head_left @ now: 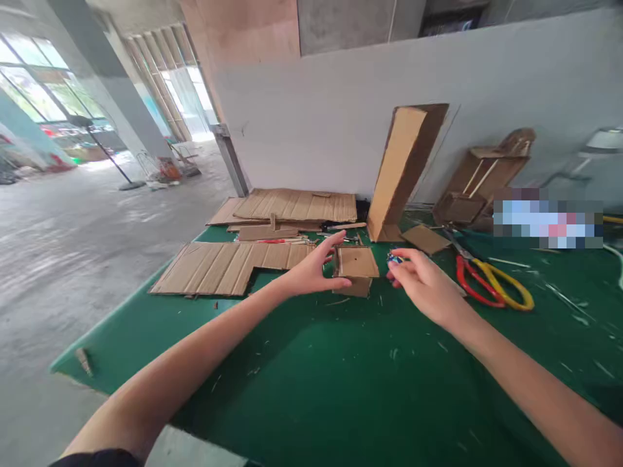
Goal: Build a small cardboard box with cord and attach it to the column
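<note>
A small cardboard box (357,263) with a dark hole in its top stands on the green tabletop (311,363). My left hand (318,266) is at the box's left side, thumb and fingers spread apart; I cannot tell whether it touches the cardboard. To the right of the box, my right hand (418,279) pinches a small blue patterned object (395,259), mostly covered by the fingers. Scissors (494,279) with one red and one yellow handle lie just right of that hand.
Flat corrugated cardboard pieces (214,263) lie at the left and back. A tall cardboard channel (402,172) stands against the wall, near a cardboard model (479,175) with two thin sticks. A blurred patch (548,220) sits at the right. The table's left edge meets open floor.
</note>
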`<state>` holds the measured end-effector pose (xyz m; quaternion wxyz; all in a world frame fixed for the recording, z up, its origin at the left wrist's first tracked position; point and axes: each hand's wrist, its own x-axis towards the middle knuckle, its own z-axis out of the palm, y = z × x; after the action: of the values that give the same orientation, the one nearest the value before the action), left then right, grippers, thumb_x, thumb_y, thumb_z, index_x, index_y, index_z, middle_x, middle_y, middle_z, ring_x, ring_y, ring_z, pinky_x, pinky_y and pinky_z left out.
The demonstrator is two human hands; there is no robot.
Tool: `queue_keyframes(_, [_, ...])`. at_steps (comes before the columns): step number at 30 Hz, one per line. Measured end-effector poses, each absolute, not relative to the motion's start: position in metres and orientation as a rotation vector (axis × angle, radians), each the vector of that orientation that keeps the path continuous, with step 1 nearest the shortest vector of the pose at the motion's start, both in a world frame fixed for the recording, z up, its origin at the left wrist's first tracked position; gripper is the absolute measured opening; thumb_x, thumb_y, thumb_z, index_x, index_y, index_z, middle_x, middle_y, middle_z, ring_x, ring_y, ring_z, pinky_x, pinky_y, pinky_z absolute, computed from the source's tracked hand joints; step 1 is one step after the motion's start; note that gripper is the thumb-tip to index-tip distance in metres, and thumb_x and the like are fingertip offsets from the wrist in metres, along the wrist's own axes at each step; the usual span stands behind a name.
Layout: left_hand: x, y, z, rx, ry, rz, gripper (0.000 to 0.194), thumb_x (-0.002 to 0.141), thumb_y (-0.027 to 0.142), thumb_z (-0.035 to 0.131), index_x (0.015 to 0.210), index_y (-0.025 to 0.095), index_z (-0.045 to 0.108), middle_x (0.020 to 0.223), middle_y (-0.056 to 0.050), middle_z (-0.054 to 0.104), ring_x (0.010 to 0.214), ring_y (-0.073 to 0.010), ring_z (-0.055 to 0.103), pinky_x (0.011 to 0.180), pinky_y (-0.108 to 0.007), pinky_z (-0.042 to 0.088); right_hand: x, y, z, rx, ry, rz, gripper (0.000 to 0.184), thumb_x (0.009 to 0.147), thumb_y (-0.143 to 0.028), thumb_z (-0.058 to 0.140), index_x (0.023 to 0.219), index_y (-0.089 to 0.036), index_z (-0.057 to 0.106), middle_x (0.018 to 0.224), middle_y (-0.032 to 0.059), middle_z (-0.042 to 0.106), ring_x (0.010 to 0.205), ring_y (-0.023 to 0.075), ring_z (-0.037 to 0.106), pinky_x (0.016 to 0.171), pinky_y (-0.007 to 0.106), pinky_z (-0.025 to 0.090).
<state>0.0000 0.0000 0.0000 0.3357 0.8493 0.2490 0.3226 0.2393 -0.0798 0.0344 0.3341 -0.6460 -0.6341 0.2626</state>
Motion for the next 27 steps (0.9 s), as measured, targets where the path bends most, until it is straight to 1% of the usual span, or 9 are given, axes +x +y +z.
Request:
queue_keyframes(2, [0.002,-0.001,0.009,2.3,0.623,0.79,0.076,0.08,0.043,0.07,0.144,0.033,0.032,0.145,-0.011,0.037,0.133,-0.0281,0.039,0.104,-0.046,0.044,0.233,-0.069,0.034,-1.648,-1.681,0.715,0.044,0.088,-0.042,0.049,0.125,-0.018,0.045,0.083,0.0042,0.069,0.071,0.0187,0.065,0.063,0.031,0.047])
queue_keyframes(4, [0.003,-0.001,0.015,2.372,0.608,0.757,0.064,0.08,0.043,0.069,0.139,0.032,0.044,0.14,-0.01,0.041,0.13,-0.0282,0.041,0.102,-0.046,0.045,0.228,-0.062,0.034,-1.612,-1.697,0.753,0.049,0.086,-0.038,0.053,0.129,-0.019,0.042,0.078,0.002,0.068,0.067,0.0179,0.063,0.059,0.03,0.046])
queue_keyframes(8, [0.003,-0.001,0.015,2.467,0.619,0.76,0.057,0.079,0.042,0.071,0.132,0.033,0.053,0.135,-0.01,0.044,0.129,-0.0284,0.042,0.107,-0.05,0.039,0.225,-0.058,0.037,-1.558,-1.697,0.847,0.052,0.085,-0.034,0.055,0.131,-0.017,0.039,0.07,-0.0012,0.063,0.062,0.0158,0.06,0.056,0.028,0.043])
queue_keyframes(15, [0.005,0.002,0.009,2.471,0.667,0.793,0.053,0.078,0.039,0.072,0.128,0.03,0.057,0.133,-0.012,0.044,0.127,-0.0272,0.045,0.106,-0.049,0.041,0.229,-0.049,0.025,-1.474,-1.646,0.904,0.044,0.083,-0.033,0.057,0.123,-0.019,0.045,0.065,-0.0042,0.058,0.058,0.0139,0.057,0.057,0.028,0.043])
queue_keyframes(18, [0.005,0.001,0.01,2.458,0.684,0.779,0.054,0.078,0.042,0.071,0.128,0.029,0.057,0.134,-0.012,0.045,0.127,-0.0276,0.045,0.105,-0.049,0.042,0.23,-0.047,0.022,-1.468,-1.675,0.875,0.042,0.084,-0.035,0.056,0.121,-0.02,0.045,0.066,-0.0039,0.059,0.059,0.0143,0.057,0.056,0.028,0.044])
queue_keyframes(21, [0.003,0.001,0.012,2.422,0.689,0.767,0.057,0.077,0.046,0.071,0.129,0.028,0.056,0.135,-0.013,0.044,0.124,-0.0278,0.048,0.099,-0.047,0.047,0.227,-0.051,0.024,-1.481,-1.721,0.809,0.039,0.084,-0.037,0.054,0.118,-0.02,0.046,0.07,-0.0024,0.062,0.061,0.0151,0.059,0.059,0.029,0.046])
queue_keyframes(24, [0.003,0.0,0.013,2.371,0.69,0.785,0.056,0.076,0.048,0.071,0.127,0.028,0.057,0.13,-0.012,0.049,0.109,-0.0251,0.056,0.089,-0.044,0.052,0.225,-0.056,0.033,-1.531,-1.818,0.648,0.038,0.087,-0.04,0.051,0.119,-0.02,0.048,0.077,0.0005,0.067,0.068,0.0167,0.063,0.063,0.03,0.047])
queue_keyframes(25, [0.003,0.0,0.013,2.359,0.699,0.793,0.054,0.077,0.048,0.071,0.126,0.028,0.058,0.128,-0.011,0.05,0.108,-0.0245,0.056,0.087,-0.043,0.053,0.226,-0.058,0.037,-1.558,-1.875,0.549,0.039,0.088,-0.04,0.05,0.121,-0.02,0.048,0.08,0.0016,0.068,0.07,0.0175,0.064,0.063,0.03,0.048])
queue_keyframes(27, [0.002,0.001,0.014,2.333,0.721,0.807,0.05,0.08,0.048,0.068,0.125,0.028,0.058,0.127,-0.01,0.051,0.111,-0.0243,0.055,0.085,-0.039,0.053,0.234,-0.06,0.046,-1.639,-1.991,0.259,0.04,0.09,-0.039,0.047,0.124,-0.02,0.048,0.086,0.0041,0.07,0.075,0.02,0.065,0.063,0.031,0.046])
